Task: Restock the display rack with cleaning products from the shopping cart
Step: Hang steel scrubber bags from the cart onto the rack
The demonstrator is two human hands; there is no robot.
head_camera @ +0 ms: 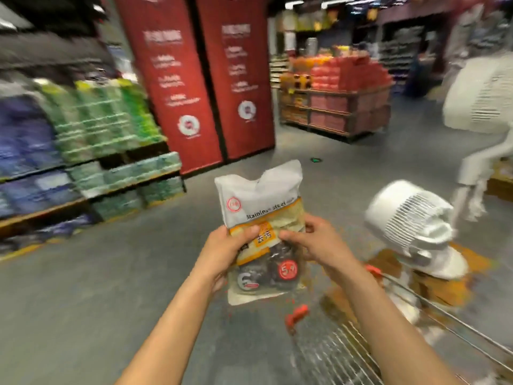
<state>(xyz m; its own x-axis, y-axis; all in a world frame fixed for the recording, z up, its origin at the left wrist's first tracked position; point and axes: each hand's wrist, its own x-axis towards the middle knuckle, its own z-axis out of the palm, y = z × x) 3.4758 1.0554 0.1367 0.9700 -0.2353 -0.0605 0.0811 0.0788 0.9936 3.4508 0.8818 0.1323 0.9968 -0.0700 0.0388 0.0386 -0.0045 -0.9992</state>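
Note:
A white and orange plastic bag of stainless steel scourers (261,201) is held upright in front of me, above the floor. My left hand (224,252) grips its left side, thumb across the front. My right hand (306,240) grips its right side with fingers curled round the edge. The wire shopping cart (347,354) with red corner caps sits at the lower right, below and right of the bag. The display rack (91,168) with blue and green packs runs along the left, well away from my hands.
Two white fans (410,223) stand by the cart on brown boxes at the right. Red banner pillars (202,79) rise ahead. A pallet display of red and orange boxes (341,87) stands at the back right. Grey floor stretches between me and the rack.

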